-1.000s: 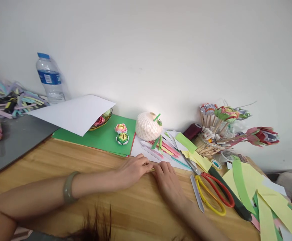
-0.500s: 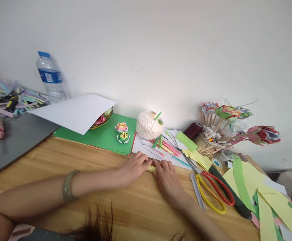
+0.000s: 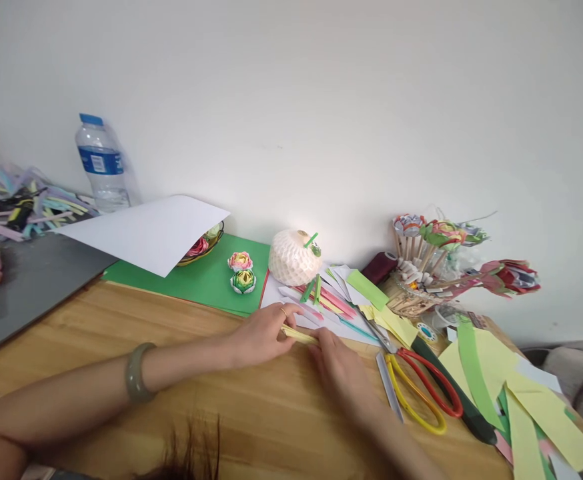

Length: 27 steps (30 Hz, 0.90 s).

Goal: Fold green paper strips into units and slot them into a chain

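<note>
A narrow pale yellow paper strip (image 3: 300, 335) is stretched between my two hands, just above the wooden table (image 3: 171, 407). My left hand (image 3: 266, 335) pinches its left end; a ring shows on one finger. At the strip's right end, my right hand (image 3: 339, 367) holds it between thumb and fingers. Beyond the hands lie pink, green and white paper strips (image 3: 329, 303) on white paper. Behind them stands a white ball wrapped in foam net (image 3: 294, 259), with a green strip on top.
Scissors (image 3: 421, 387) with red and yellow handles lie right of my right hand, beside a ruler-like strip (image 3: 389, 387). Two paper flowers (image 3: 242, 272) sit on green sheets (image 3: 191, 283). A bottle (image 3: 100, 163) stands back left; cut papers (image 3: 531, 407) lie at right.
Both hands have lifted a little from the tabletop, and the yellow strip now shows more fully between them. The fingers have changed from pressing down to pinching. The view has shifted slightly.
</note>
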Motion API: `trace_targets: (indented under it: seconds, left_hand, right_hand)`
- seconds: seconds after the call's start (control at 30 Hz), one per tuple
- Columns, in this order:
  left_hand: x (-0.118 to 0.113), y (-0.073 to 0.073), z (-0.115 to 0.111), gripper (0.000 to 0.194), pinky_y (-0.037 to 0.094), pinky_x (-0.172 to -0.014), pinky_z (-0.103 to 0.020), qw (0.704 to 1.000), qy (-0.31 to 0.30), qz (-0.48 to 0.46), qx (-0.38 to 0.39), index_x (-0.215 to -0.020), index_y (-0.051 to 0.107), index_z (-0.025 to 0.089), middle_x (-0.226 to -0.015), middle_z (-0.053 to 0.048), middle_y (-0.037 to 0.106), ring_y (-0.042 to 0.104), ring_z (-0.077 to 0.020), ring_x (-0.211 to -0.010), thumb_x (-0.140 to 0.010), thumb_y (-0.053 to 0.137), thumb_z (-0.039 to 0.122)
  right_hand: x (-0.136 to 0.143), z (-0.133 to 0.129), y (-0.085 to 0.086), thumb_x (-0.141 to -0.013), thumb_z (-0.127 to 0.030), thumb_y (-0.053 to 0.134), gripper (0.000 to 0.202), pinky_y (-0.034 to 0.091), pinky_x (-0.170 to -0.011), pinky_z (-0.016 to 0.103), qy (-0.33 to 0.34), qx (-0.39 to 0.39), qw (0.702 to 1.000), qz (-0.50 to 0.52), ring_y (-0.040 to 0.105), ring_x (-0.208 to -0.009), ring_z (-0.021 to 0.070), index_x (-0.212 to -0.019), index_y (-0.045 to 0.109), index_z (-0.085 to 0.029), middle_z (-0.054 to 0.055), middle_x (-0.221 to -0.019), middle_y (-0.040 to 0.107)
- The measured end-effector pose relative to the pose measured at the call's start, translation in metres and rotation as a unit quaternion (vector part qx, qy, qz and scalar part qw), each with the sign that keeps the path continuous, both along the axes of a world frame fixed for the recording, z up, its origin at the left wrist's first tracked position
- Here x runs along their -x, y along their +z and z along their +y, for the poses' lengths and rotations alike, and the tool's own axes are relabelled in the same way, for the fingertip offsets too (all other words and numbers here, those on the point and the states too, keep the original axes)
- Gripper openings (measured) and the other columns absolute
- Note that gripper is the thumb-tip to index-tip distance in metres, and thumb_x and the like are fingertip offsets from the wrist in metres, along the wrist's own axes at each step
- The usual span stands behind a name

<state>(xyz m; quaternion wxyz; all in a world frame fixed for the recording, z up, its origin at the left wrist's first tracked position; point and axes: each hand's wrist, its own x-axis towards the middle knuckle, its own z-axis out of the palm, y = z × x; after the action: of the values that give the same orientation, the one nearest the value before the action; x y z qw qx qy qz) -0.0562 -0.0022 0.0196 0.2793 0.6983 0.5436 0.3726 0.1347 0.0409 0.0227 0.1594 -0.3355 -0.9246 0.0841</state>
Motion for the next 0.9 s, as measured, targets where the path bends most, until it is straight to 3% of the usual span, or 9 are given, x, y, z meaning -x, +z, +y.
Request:
trace_targets:
  seconds: [0.1,0.2,0.3,0.4,0.5,0.6,0.7,0.8,0.9]
  left_hand:
    - [-0.001,0.015,0.004,0.049,0.046,-0.081,-0.033,0.973,-0.020,-0.225,0.056,-0.117,0.047,0.020,-0.102,-0.005,0.057,0.058,-0.0189,-0.089,-0.071,0.062,0.023]
    - [-0.007,0.033,0.006,0.048,0.044,-0.087,-0.033,0.922,-0.080,-0.365,0.097,-0.115,0.052,0.018,-0.109,-0.008,0.058,0.056,-0.0217,-0.102,-0.072,0.066,0.035]
    - [-0.016,0.050,0.006,0.036,0.042,-0.092,-0.033,0.904,-0.174,-0.374,0.108,-0.102,0.061,0.016,-0.106,-0.009,0.063,0.056,-0.0223,-0.105,-0.082,0.056,0.045]
    - [-0.024,0.062,0.011,0.037,0.045,-0.085,-0.029,0.917,-0.147,-0.359,0.088,-0.095,0.063,0.016,-0.100,-0.009,0.066,0.059,-0.0205,-0.097,-0.083,0.053,0.049]
    - [-0.025,0.070,0.022,0.043,0.047,-0.061,-0.025,0.924,-0.083,-0.361,0.096,-0.088,0.064,0.014,-0.085,-0.007,0.067,0.061,-0.0143,-0.064,-0.081,0.053,0.054]
    - [-0.020,0.075,0.037,0.044,0.040,-0.043,-0.023,0.900,-0.066,-0.418,0.109,-0.079,0.061,0.011,-0.068,-0.005,0.063,0.051,-0.0102,-0.043,-0.079,0.055,0.055]
    - [-0.011,0.080,0.046,0.035,0.045,-0.054,-0.024,0.855,-0.037,-0.506,0.107,-0.072,0.056,0.012,-0.066,-0.003,0.059,0.058,-0.0131,-0.057,-0.077,0.063,0.046]
    - [-0.006,0.083,0.047,0.028,0.046,-0.059,-0.025,0.823,-0.063,-0.547,0.140,-0.074,0.054,0.013,-0.066,0.000,0.056,0.059,-0.0137,-0.062,-0.078,0.065,0.039]
    - [-0.008,0.080,0.044,0.027,0.047,-0.059,-0.027,0.818,-0.113,-0.538,0.169,-0.078,0.056,0.012,-0.067,-0.001,0.056,0.059,-0.0143,-0.060,-0.079,0.065,0.037]
  right_hand:
    - [0.001,-0.004,0.019,-0.094,-0.035,0.033,0.020,0.037,-0.053,0.023,0.022,0.292,0.948,0.122,0.045,-0.058,0.0119,-0.080,0.041,-0.022,-0.002,-0.069,0.048]
    - [0.007,-0.005,0.034,-0.088,-0.049,0.044,0.031,0.024,-0.046,0.020,0.081,0.541,0.800,0.248,0.029,-0.050,0.0078,-0.075,0.039,-0.021,-0.005,-0.065,0.037]
    - [0.016,-0.005,0.043,-0.078,-0.052,0.058,0.037,0.015,-0.044,0.020,0.100,0.661,0.670,0.323,0.020,-0.049,0.0068,-0.075,0.036,-0.022,-0.007,-0.061,0.031]
    - [0.025,-0.002,0.047,-0.073,-0.048,0.064,0.039,0.012,-0.043,0.018,0.093,0.684,0.616,0.379,0.020,-0.047,0.0067,-0.081,0.035,-0.025,-0.008,-0.061,0.030]
    - [0.031,0.009,0.050,-0.077,-0.051,0.059,0.036,0.019,-0.044,0.017,0.067,0.649,0.642,0.403,0.031,-0.049,0.0074,-0.093,0.037,-0.027,-0.007,-0.063,0.039]
    - [0.030,0.029,0.052,-0.081,-0.058,0.049,0.040,0.034,-0.050,0.022,0.050,0.557,0.754,0.345,0.048,-0.058,0.0117,-0.101,0.044,-0.024,-0.002,-0.070,0.050]
    - [0.020,0.048,0.055,-0.077,-0.057,0.056,0.044,0.045,-0.068,0.031,0.049,0.382,0.869,0.312,0.056,-0.082,0.0190,-0.103,0.051,-0.021,0.004,-0.089,0.056]
    - [0.011,0.053,0.061,-0.071,-0.051,0.067,0.066,0.037,-0.098,0.042,0.086,0.199,0.932,0.291,0.040,-0.121,0.0264,-0.124,0.038,-0.026,0.009,-0.127,0.042]
    - [0.009,0.046,0.069,-0.065,-0.051,0.072,0.096,0.022,-0.108,0.048,0.137,0.100,0.964,0.204,0.015,-0.136,0.0295,-0.139,0.014,-0.030,0.010,-0.147,0.015]
